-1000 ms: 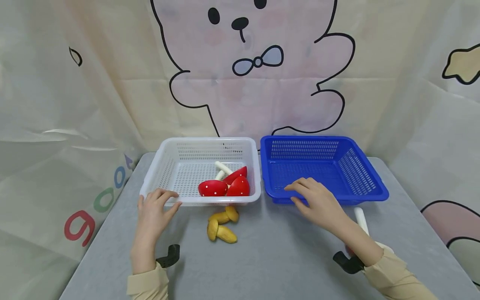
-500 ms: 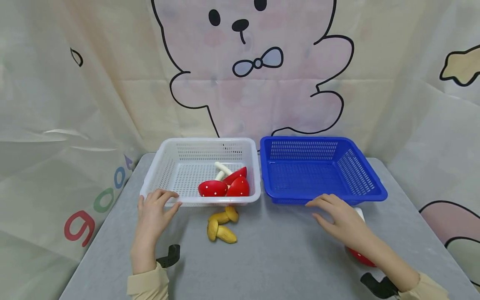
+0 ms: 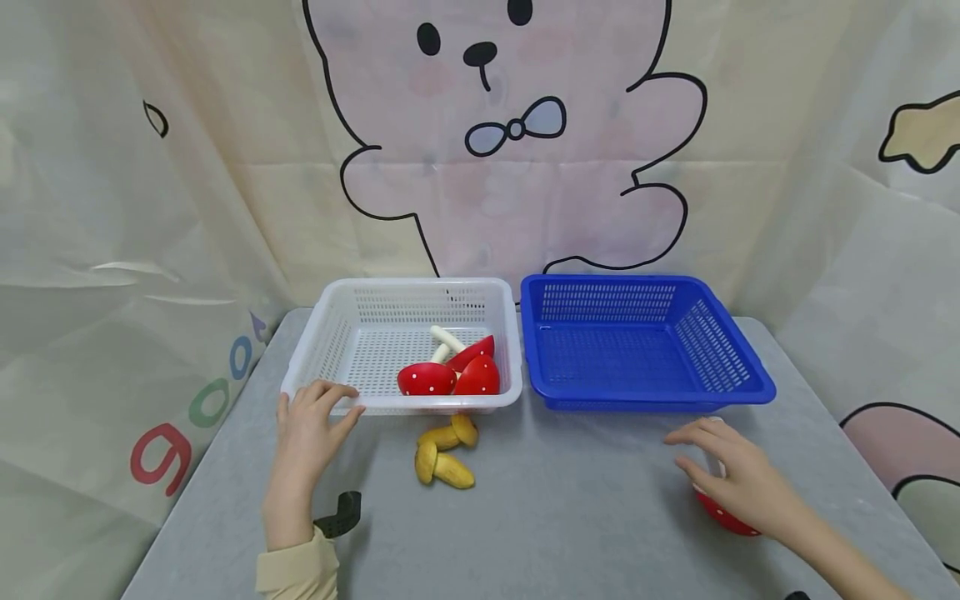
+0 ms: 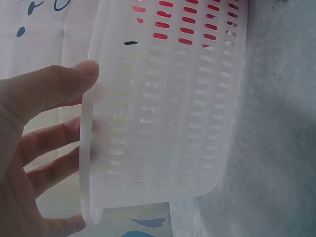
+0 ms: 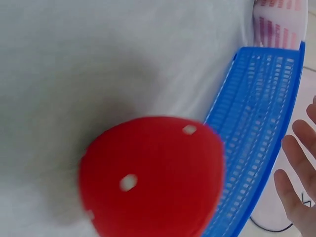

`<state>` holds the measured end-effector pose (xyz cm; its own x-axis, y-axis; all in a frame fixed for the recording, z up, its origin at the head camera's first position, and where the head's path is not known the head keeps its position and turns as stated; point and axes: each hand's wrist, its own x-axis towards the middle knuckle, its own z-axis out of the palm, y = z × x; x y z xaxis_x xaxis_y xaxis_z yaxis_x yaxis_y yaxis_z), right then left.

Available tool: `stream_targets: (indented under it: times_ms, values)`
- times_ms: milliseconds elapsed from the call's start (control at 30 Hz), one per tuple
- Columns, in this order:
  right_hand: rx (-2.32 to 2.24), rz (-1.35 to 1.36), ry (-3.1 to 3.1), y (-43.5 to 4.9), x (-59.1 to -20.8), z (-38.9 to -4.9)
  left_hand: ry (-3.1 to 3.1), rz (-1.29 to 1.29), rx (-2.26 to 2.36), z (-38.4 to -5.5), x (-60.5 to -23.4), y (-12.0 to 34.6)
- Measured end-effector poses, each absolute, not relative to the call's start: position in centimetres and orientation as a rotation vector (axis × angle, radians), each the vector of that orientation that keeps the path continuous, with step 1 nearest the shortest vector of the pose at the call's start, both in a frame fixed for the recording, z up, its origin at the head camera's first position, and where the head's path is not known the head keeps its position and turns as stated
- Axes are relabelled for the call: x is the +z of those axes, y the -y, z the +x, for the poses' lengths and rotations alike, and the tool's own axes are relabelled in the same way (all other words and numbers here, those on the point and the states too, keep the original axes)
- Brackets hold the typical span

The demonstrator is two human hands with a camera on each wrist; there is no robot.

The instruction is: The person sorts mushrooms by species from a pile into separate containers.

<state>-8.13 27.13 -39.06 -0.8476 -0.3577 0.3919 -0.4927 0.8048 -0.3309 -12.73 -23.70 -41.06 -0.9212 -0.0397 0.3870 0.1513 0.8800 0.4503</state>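
My left hand (image 3: 303,437) holds the front left rim of a white plastic basket (image 3: 420,403), thumb outside and fingers over the edge, as the left wrist view also shows. Red toy mushrooms with white dots (image 3: 426,379) lie inside it. My right hand (image 3: 738,477) hovers with relaxed, parted fingers over another red toy mushroom (image 3: 729,518), which it partly covers. In the right wrist view that mushroom's cap (image 5: 153,177) fills the lower middle, and the fingers (image 5: 298,158) are apart from it, holding nothing.
A blue plastic basket (image 3: 648,402) stands to the right of the white one, with nothing seen in it. Two yellow toy mushrooms (image 3: 450,471) lie on the grey table (image 3: 555,508) before the white basket. A printed curtain (image 3: 510,200) hangs behind.
My right hand has moved from the blue basket's front edge back and to the right, over the red mushroom. My left hand keeps its place on the white rim.
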Motion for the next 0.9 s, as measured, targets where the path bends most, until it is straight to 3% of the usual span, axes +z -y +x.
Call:
stream_targets:
  times_ms: [200,533,900]
  values:
    - [0.645,0.616,2.682,-29.5,-39.9,-7.1,2.660,-0.076,-0.685,-12.7,-41.1,23.6]
    - [0.649,0.318,2.980,-32.4,-40.5,-5.9,2.660,-0.063,-0.691,-12.7,-41.1,23.5]
    - [0.491,0.502,2.716,-33.9,-42.6,-4.9,2.665,-0.059,-0.687,-12.7,-41.0,23.5]
